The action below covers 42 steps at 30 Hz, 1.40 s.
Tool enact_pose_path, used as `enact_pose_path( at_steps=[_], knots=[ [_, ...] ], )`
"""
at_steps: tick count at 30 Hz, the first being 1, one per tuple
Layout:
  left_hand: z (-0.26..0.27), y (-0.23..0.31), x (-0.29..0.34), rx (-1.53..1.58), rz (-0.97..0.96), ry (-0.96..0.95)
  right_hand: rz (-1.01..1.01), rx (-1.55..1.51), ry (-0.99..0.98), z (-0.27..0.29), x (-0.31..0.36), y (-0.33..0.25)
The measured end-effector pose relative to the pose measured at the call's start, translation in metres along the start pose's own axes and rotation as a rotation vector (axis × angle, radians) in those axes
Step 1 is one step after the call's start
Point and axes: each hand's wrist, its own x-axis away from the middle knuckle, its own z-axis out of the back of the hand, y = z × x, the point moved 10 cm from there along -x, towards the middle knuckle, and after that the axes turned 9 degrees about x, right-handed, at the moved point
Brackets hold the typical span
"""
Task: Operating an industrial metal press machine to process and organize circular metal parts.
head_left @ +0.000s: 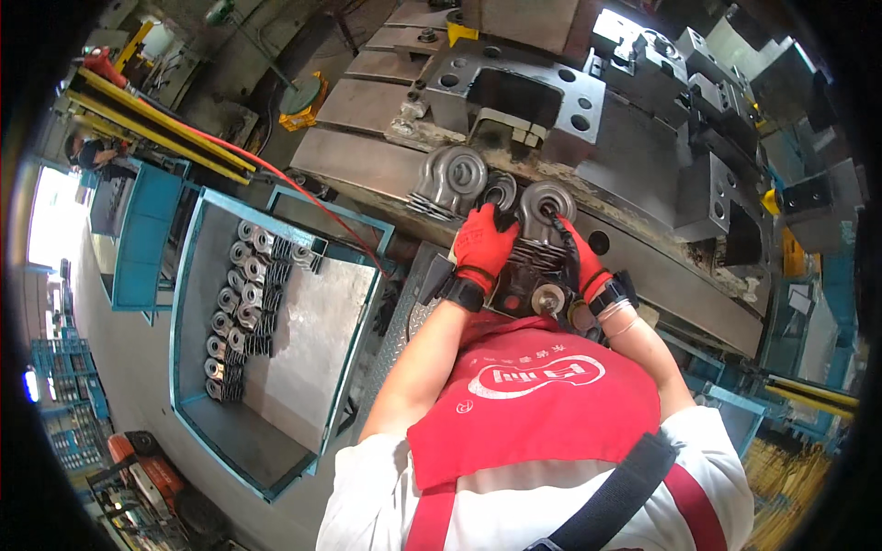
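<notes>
Three piles of grey metal plates with round ring ends lie along the near edge of the press bed. My left hand (484, 246), in a red glove with dark fingertips, is closed at the left side of the nearest stack of ring-ended plates (546, 200). My right hand (585, 260), gloved the same way, grips that stack from the right, with a fingertip at its ring hole. A smaller ring-ended piece (501, 188) lies just beyond my left fingertips. Left of it sits another stack of ring-ended plates (457, 174). The undersides of my fingers are hidden.
A blue-framed metal bin (312, 450) at the left holds rows of similar plates (243, 298). Heavy steel die blocks (514, 87) stand beyond my hands. Round knobs (548, 300) sit close to my apron. A red hose (276, 170) crosses at the left; a person (92, 154) is farther off.
</notes>
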Motion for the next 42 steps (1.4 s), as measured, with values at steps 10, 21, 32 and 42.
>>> enact_pose_path(
  at_steps=[10, 21, 32, 42],
  knots=[
    [-0.027, -0.067, 0.046, 0.367, 0.379, -0.128, -0.241, -0.145, -0.146, 0.010, -0.026, 0.044],
    [-0.058, 0.013, 0.038, 0.415, -0.361, -0.445, -0.076, -0.213, -0.254, -0.012, 0.021, 0.004],
    [-0.045, -0.053, 0.027, 0.074, 0.275, -0.318, -0.067, -0.263, -0.379, -0.001, 0.024, 0.022],
    [-0.112, -0.048, 0.021, 0.026, 0.027, -0.822, 0.001, -0.229, -0.230, 0.023, 0.011, 0.027]
  ],
)
